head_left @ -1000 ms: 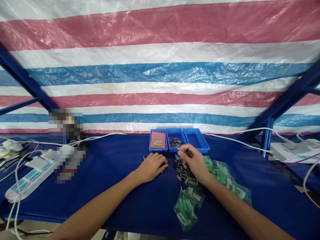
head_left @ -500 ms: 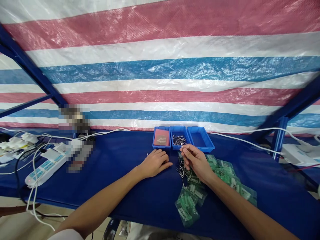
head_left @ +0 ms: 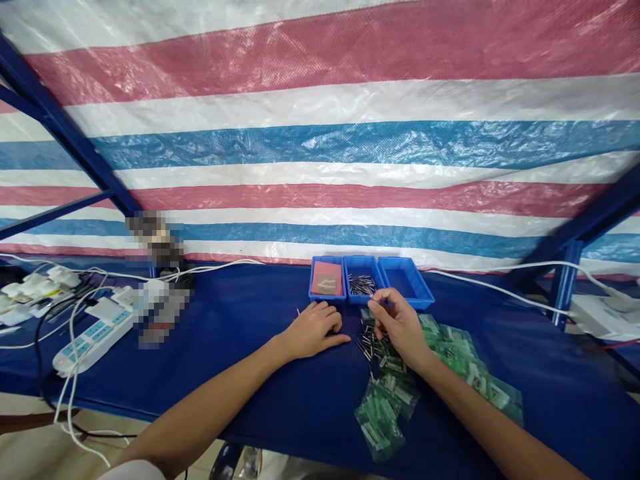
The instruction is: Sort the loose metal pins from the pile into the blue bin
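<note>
My left hand [head_left: 315, 331] rests on the blue table, its fingers curled under and the thumb stretched out to the right. A thin pale-tipped stick [head_left: 299, 311] shows at its far edge; the rest is hidden beneath the fingers. My right hand [head_left: 400, 327] hovers over the loose pins, fingers closed in a pinch near the front of the middle bin. Whatever is in the pinch is too small to make out. Thin dark metal pins [head_left: 367, 345] lie below it. More pins [head_left: 361, 285] fill part of the middle blue bin [head_left: 361, 259].
Left of that bin, another blue bin [head_left: 313, 280] holds a pink piece and a small clear bag. A third bin [head_left: 407, 280] stands right. Green-printed plastic packets [head_left: 379, 420] spread across the table's right side. A white power strip [head_left: 95, 340] and cables lie left.
The thin pale-tipped piece that stuck up from my right fingertips no longer shows. My right hand dips slightly, while my left stays in place. The whole view shifts a little.
</note>
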`<state>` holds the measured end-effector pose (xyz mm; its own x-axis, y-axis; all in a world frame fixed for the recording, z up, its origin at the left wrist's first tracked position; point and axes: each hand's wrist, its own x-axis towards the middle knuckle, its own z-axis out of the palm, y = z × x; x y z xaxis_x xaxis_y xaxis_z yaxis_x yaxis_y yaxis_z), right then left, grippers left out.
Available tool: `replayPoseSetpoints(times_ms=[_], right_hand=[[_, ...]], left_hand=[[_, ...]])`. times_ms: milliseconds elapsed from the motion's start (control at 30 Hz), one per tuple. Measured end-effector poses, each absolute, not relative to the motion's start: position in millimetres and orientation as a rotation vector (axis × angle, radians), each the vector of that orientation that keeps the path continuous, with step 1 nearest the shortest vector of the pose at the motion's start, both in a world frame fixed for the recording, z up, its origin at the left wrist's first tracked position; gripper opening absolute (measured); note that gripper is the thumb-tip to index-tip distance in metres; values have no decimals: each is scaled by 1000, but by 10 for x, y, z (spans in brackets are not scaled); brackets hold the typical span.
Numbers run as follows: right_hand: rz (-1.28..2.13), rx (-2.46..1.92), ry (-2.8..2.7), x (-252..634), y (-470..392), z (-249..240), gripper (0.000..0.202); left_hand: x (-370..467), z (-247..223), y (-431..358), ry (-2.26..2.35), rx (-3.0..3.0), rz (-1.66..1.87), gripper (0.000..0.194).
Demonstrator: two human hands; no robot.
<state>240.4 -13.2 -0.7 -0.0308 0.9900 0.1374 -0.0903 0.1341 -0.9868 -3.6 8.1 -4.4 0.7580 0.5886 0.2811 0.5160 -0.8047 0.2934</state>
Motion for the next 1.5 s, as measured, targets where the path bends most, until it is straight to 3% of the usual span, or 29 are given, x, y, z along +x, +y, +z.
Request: replayPoseSetpoints(times_ms=[300, 567, 867, 1133, 1500], right_hand=[[1121, -1075, -1256, 2375, -153, 64, 40], [1102, -1065, -1252, 2388, -141, 45, 39], [1068, -1098, -1247, 2408, -144, 54, 38], [1088, -1078, -1252, 2389, -148, 48, 39], [1109, -1099, -1261, 2379, -142, 16, 39]], left_hand=[[-39, -21, 59, 935, 2862, 522, 27], [-74, 64, -26, 1195, 3086, 428, 46], [-295, 117, 162, 929, 3004, 400, 52], [-274, 104, 140, 949, 2759, 486, 29], [-238, 60, 157, 894, 2564, 531, 19]])
